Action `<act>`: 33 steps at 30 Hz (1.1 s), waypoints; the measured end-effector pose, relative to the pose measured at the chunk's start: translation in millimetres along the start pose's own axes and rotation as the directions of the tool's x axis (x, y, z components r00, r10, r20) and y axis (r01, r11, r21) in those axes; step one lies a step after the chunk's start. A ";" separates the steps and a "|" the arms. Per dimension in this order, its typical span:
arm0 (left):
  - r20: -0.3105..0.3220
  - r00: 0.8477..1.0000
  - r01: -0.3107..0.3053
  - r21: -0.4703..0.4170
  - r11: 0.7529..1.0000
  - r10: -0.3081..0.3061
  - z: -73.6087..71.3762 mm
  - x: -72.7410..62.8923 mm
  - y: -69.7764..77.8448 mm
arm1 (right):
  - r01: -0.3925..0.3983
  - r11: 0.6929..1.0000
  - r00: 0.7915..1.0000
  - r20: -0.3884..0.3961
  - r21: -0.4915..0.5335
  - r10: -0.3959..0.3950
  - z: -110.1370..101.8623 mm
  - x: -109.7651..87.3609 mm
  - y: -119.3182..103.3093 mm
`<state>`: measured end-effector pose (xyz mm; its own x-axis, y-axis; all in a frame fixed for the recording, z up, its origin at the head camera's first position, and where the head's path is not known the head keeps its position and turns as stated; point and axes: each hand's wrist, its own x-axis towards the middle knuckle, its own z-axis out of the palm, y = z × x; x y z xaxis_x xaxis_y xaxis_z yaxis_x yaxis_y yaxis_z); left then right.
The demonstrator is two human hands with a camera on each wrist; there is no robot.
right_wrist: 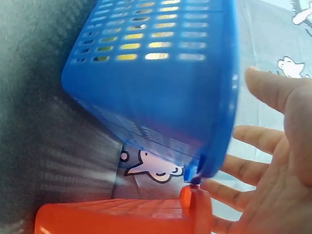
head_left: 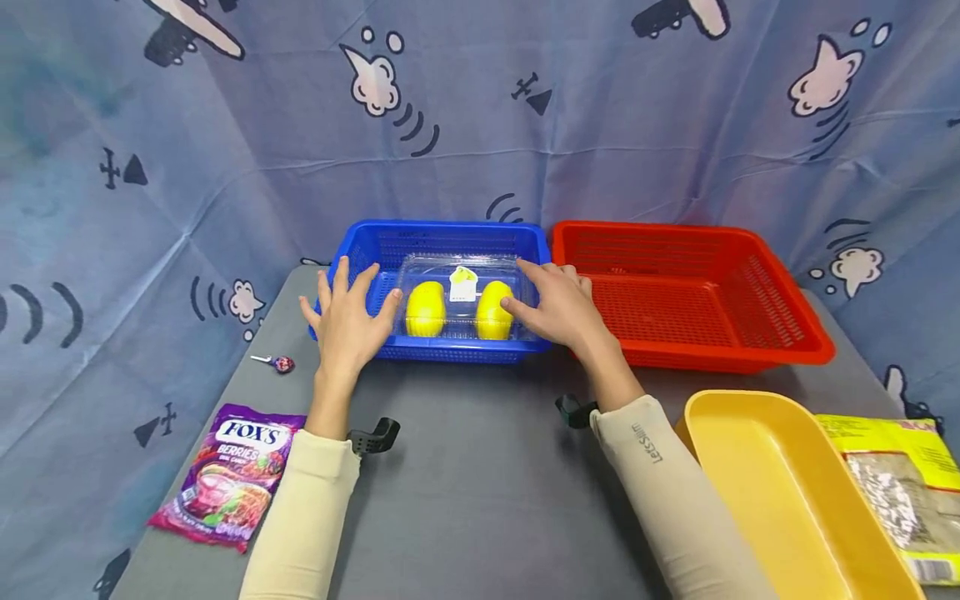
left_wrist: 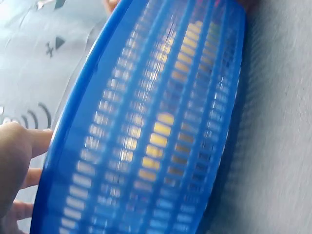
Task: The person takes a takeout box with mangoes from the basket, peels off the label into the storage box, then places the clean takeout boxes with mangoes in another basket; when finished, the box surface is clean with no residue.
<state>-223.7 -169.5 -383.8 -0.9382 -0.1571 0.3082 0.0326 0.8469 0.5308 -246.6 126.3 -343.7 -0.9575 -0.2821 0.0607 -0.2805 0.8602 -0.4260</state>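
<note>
A clear plastic clamshell box (head_left: 462,321) with two yellow oval fruits (head_left: 425,309) and a small label lies in the blue basket (head_left: 461,353). My left hand (head_left: 348,325) is over the basket's left end, fingers spread and thumb towards the box. Over the right end hovers my right hand (head_left: 558,304), its thumb and index finger by the box's right edge; whether they touch it I cannot tell. In the right wrist view, the spread fingers of the right hand (right_wrist: 273,156) show beside the basket rim. Through the basket's slots, yellow shows in the left wrist view.
A red basket (head_left: 697,357) stands right beside the blue one. Nearer on the right are a yellow tray (head_left: 780,467) and a yellow-topped packet (head_left: 900,492). To the left lie a purple candy bag (head_left: 232,475) and a lollipop (head_left: 282,364). A patterned cloth (head_left: 465,100) hangs behind.
</note>
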 end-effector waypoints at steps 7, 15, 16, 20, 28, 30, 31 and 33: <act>0.007 0.997 0.073 0.024 0.997 -0.073 -8.6 3.8 -28.5 | 0.000 0.994 0.998 0.064 -0.112 0.007 8.5 7.9 2.7; 0.027 0.996 0.090 -0.084 0.992 -0.088 -11.4 7.5 -53.3 | 0.008 0.990 0.998 0.058 -0.139 0.000 11.5 9.9 2.9; 0.027 0.996 0.091 -0.105 0.990 -0.088 -11.3 7.7 -55.9 | 0.014 0.990 0.998 0.057 -0.137 -0.006 11.9 10.5 3.1; 0.010 0.997 0.082 -0.180 0.980 -0.082 -11.1 8.1 -65.4 | 0.044 0.992 0.998 0.054 -0.117 -0.038 13.7 13.5 4.0; -0.034 0.999 0.028 -0.340 0.940 -0.042 -7.1 8.6 -81.0 | 0.085 0.994 0.995 0.064 -0.069 -0.081 14.0 18.4 10.7; -0.043 0.999 0.000 -0.401 0.916 -0.018 -5.1 7.4 -87.2 | 0.103 0.993 0.993 0.072 -0.062 -0.098 14.7 19.6 12.6; -0.046 0.999 -0.015 -0.441 0.897 -0.006 -3.8 6.8 -90.6 | 0.110 0.992 0.992 0.076 -0.059 -0.105 14.9 19.9 13.1; -0.058 0.998 -0.046 -0.522 0.852 0.019 -0.8 5.8 -97.0 | 0.126 0.991 0.989 0.087 -0.053 -0.122 15.0 21.2 14.9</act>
<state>-232.0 -252.9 -432.8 -0.9161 -0.1699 0.3632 0.2509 0.4638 0.8497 -270.1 126.8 -362.3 -0.9068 -0.4203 0.0336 -0.4024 0.8388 -0.3667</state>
